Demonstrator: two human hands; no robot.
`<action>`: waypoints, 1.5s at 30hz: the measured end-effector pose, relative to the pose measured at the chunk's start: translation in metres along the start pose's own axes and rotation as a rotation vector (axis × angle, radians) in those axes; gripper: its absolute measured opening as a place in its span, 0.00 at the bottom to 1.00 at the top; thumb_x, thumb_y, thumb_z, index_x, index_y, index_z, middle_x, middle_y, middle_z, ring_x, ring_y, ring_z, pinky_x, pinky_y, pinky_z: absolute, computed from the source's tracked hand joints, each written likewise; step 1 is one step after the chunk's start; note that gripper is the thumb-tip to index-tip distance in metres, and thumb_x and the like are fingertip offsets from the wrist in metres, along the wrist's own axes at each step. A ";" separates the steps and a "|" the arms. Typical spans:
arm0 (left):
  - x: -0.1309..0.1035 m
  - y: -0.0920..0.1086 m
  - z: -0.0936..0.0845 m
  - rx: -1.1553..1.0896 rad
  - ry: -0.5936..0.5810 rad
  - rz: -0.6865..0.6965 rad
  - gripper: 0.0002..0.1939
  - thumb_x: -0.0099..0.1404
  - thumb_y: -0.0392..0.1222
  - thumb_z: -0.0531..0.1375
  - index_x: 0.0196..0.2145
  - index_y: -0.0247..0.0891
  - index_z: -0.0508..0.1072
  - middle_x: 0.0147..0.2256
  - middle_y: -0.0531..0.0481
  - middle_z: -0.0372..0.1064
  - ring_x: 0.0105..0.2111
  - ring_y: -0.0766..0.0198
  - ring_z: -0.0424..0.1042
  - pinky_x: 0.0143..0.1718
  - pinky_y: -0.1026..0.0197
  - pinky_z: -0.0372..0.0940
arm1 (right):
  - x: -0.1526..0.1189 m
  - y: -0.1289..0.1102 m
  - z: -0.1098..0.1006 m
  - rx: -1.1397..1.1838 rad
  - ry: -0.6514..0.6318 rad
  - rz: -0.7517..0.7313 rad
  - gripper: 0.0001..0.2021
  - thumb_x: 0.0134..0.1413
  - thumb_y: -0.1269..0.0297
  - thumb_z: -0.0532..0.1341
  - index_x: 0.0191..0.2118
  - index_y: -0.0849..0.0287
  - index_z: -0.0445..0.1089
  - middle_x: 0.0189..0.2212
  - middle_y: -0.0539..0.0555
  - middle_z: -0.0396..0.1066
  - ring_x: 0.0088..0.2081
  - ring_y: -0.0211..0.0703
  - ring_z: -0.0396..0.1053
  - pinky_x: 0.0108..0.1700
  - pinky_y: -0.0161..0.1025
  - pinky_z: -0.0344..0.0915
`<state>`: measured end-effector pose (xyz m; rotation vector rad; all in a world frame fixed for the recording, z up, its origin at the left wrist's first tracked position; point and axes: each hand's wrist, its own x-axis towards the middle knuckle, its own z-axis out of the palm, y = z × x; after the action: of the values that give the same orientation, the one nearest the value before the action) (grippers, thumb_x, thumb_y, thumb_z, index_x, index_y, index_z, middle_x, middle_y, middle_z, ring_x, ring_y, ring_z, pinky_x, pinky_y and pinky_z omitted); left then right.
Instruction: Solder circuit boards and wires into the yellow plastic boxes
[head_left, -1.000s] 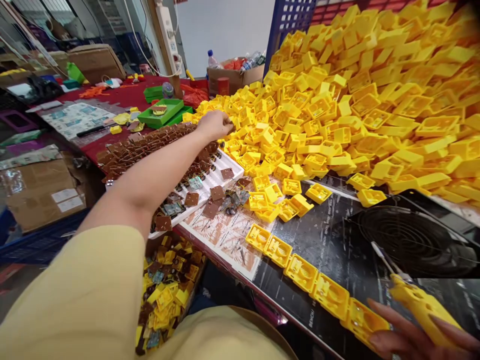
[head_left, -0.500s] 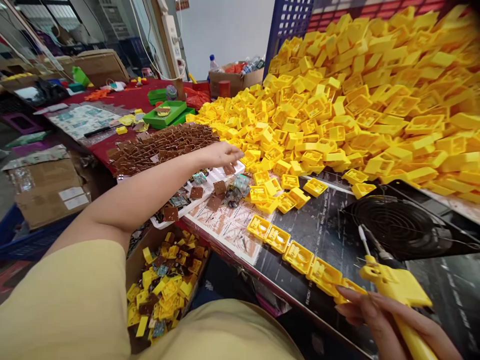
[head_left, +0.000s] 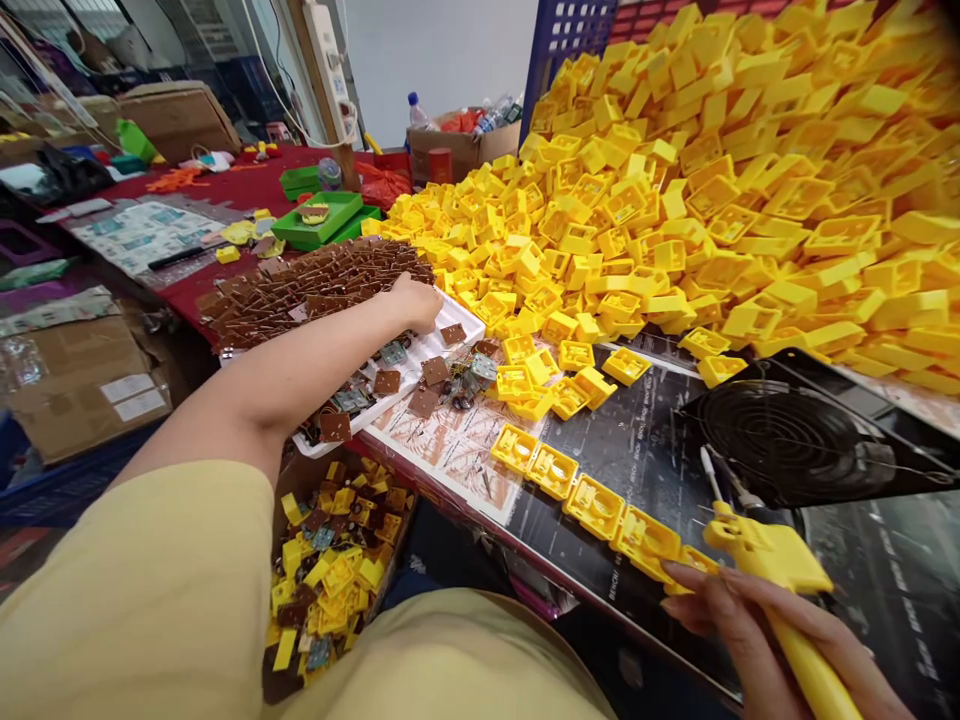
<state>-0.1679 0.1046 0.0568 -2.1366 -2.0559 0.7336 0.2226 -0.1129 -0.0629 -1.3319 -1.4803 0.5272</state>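
Note:
My left hand (head_left: 415, 300) reaches out over a white tray (head_left: 472, 327), its fingers curled down at the edge of a heap of brown circuit boards (head_left: 315, 285). What the fingers hold is hidden. At the lower right, my right hand (head_left: 750, 625) grips a yellow soldering tool (head_left: 776, 562), tip pointing up and away. A row of yellow plastic housings (head_left: 592, 503) lies along the table's front edge, its right end touching my right fingers.
A huge pile of yellow housings (head_left: 675, 190) fills the back right. A black fan (head_left: 795, 440) sits right of the row. A box of mixed yellow and brown parts (head_left: 337, 565) stands below the table edge. Green trays (head_left: 322, 222) and a cardboard box (head_left: 82, 380) are at left.
My left hand pulled back from the yellow pile to the brown boards on the tray. My right hand with the tool rose further into view.

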 end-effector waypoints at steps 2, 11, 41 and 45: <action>-0.003 -0.002 0.001 -0.002 0.002 -0.001 0.19 0.60 0.41 0.58 0.48 0.41 0.78 0.54 0.39 0.73 0.55 0.48 0.69 0.58 0.47 0.55 | 0.004 -0.002 0.001 -0.035 -0.011 -0.048 0.17 0.54 0.53 0.68 0.46 0.54 0.72 0.38 0.54 0.78 0.33 0.48 0.77 0.37 0.41 0.78; -0.011 -0.005 0.011 -0.088 0.067 -0.069 0.22 0.64 0.50 0.57 0.51 0.37 0.76 0.53 0.35 0.73 0.55 0.44 0.69 0.57 0.45 0.55 | 0.048 -0.025 0.052 -0.350 -0.243 -0.632 0.14 0.64 0.57 0.58 0.51 0.57 0.60 0.51 0.64 0.72 0.45 0.52 0.75 0.42 0.47 0.74; -0.130 0.091 -0.017 -1.991 -0.254 0.588 0.06 0.50 0.32 0.64 0.29 0.34 0.74 0.26 0.52 0.74 0.28 0.69 0.74 0.35 0.64 0.69 | 0.053 -0.059 0.062 0.261 -0.287 -0.346 0.27 0.53 0.52 0.69 0.52 0.50 0.56 0.55 0.60 0.70 0.55 0.52 0.71 0.55 0.49 0.73; -0.138 0.125 0.008 -2.261 -0.376 0.621 0.15 0.52 0.35 0.69 0.39 0.36 0.76 0.29 0.53 0.75 0.29 0.68 0.76 0.34 0.66 0.69 | 0.041 -0.067 0.069 0.456 -0.195 -0.209 0.15 0.62 0.63 0.62 0.47 0.49 0.54 0.36 0.48 0.76 0.36 0.39 0.78 0.36 0.34 0.77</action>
<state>-0.0530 -0.0416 0.0404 -3.1868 -2.2373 -2.9104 0.1370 -0.0745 -0.0162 -0.7787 -1.5189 0.8179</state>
